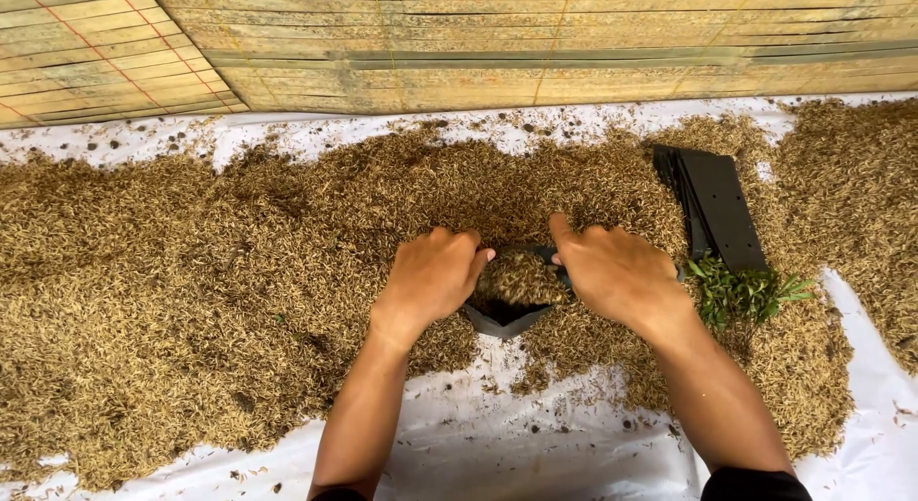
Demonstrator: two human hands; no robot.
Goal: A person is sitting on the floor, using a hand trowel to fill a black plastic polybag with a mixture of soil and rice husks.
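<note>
Both hands crouch over a small black bag (507, 315) sunk in the heap of brown husk (191, 291); the left hand (430, 276) and right hand (617, 272) each pinch its rim, holding the mouth wide; husk already mounds near the top, so this one looks nearly filled; a stack of flat black bags (722, 205) beside green seedlings (746, 293) lies unfilled.

Two hands — left hand (432, 276), right hand (617, 272) — one open black bag (509, 315), one stack of flat black bags (717, 206), one bunch of green cuttings (744, 293), one white sheet (497, 444).
</note>
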